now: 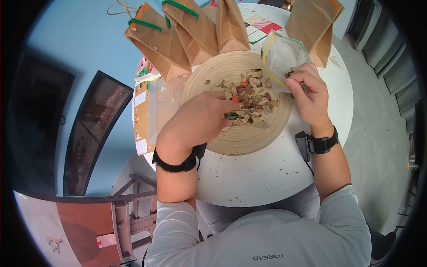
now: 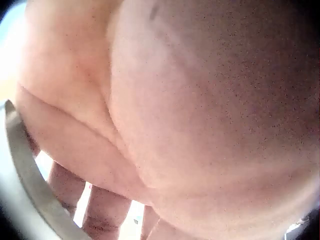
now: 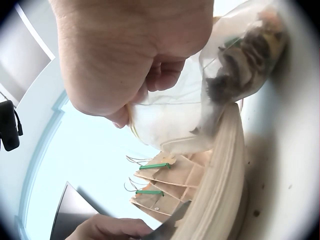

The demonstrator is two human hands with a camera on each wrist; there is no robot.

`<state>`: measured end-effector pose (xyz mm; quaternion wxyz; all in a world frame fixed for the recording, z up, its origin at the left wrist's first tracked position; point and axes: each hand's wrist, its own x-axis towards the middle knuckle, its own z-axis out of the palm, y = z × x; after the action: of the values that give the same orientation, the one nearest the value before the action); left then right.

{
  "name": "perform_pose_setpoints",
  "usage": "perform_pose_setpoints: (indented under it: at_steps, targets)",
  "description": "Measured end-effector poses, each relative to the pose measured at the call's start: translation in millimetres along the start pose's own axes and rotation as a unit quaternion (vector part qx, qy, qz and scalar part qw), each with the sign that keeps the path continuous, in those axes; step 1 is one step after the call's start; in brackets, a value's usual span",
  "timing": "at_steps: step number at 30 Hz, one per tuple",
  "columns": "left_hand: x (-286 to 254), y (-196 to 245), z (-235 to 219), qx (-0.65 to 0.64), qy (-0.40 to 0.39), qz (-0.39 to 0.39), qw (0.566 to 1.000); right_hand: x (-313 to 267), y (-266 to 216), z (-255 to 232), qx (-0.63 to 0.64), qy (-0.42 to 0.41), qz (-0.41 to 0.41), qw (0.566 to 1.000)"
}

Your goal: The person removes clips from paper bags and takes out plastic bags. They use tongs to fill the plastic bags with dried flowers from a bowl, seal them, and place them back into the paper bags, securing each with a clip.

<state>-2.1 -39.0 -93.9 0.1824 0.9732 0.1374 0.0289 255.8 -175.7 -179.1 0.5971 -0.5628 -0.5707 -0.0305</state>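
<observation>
A round ribbed wooden plate (image 1: 218,144) holds a heap of dried petals and leaves (image 1: 255,84) with orange, dark red and green bits. Over its left part, my left hand (image 1: 198,115) reaches into the heap, its fingers round a thin flat piece (image 3: 172,222) that shows grey in the right wrist view. At the plate's right edge my right hand (image 1: 309,91) pinches the rim of a clear zip bag (image 1: 282,55), whose mouth gapes. Dark and orange dried bits (image 3: 250,60) lie inside the bag. The left wrist view shows mostly the palm (image 2: 175,125).
Several brown paper bags (image 1: 193,33) with green strips stand behind the plate, and another (image 1: 316,29) at the back right. Cards (image 1: 264,26) lie between them. A patterned sheet (image 1: 141,115) lies at the left edge. Crumbs dot the white table (image 1: 249,182) in front.
</observation>
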Motion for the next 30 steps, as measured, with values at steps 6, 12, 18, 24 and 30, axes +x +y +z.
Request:
perform_pose_setpoints:
  at_steps: [6,12,18,24,30]
  targets:
    - [0,-10,2,0.046,0.05,-0.082,0.994,1,-2,0,-0.002,0.022,-0.01,1.0]
    - [24,-7,5,0.138,0.095,-0.088,0.982,2,2,0,-0.007,0.111,-0.002,0.994]
    - [72,-29,24,0.142,0.052,-0.066,0.986,1,5,2,0.019,0.135,0.009,0.991]
    - [20,-4,12,0.121,0.005,-0.05,0.991,1,4,2,0.023,0.134,0.009,0.991]
    - [34,8,18,0.125,0.069,-0.06,0.988,0,3,5,0.028,0.139,0.01,0.99]
